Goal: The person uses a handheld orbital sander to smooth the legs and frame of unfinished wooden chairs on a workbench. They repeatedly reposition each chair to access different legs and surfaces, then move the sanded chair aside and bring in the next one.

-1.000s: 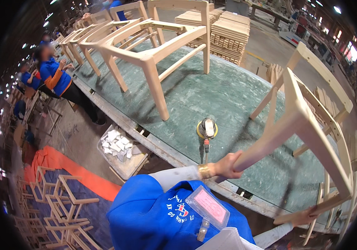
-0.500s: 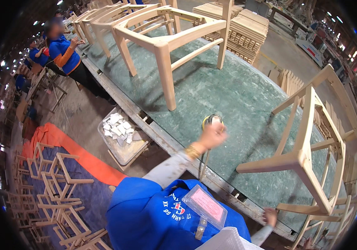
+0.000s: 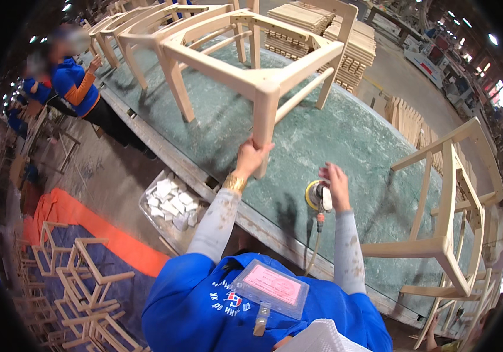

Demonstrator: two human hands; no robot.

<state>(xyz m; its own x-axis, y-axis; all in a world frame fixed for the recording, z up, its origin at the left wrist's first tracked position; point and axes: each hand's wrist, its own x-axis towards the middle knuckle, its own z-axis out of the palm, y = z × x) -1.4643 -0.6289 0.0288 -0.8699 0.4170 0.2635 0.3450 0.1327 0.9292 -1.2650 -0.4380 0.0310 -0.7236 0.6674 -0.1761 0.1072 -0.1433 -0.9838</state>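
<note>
A bare wooden chair frame stands on the green-topped table. My left hand is wrapped round the lower part of its nearest leg. Farther right, my right hand is raised over the table with its fingers apart and bent, and I see nothing in it. Just beside that hand sits a round sander with a yellow rim, its hose running back toward me over the table edge. Whether my right fingers touch the sander is hard to make out.
Another chair frame lies tipped on the table at right. More chair frames line the far left. A bin of white pieces stands below the near edge. Wood stacks lie beyond; co-workers stand at left.
My left hand has left the spot over the sander and taken hold of the chair leg. My right hand has come up from the table's near right edge to the sander. The view has shifted.
</note>
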